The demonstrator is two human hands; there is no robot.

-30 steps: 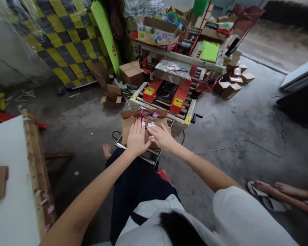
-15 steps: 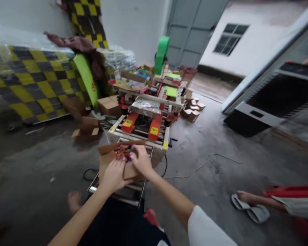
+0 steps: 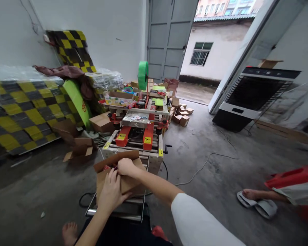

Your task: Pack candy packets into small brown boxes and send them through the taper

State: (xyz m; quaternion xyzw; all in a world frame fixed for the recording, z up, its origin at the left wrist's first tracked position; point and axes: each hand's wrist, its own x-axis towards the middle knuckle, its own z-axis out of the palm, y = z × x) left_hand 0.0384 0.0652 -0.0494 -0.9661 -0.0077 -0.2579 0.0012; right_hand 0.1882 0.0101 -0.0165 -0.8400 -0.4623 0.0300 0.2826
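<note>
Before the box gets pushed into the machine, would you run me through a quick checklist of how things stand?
1. Left hand flat on the near flap of the cardboard box: ok.
2. Right hand closed at the box opening, pressing the contents down: ok.
3. Far flap folded shut: not ok, it stands open.
4. Colourful packets fully inside: cannot tell, the hands hide most of them.
5. Box resting on the roller rails in line with the sealing machine: ok.
6. Cable on the floor apart from the box: ok.
</note>
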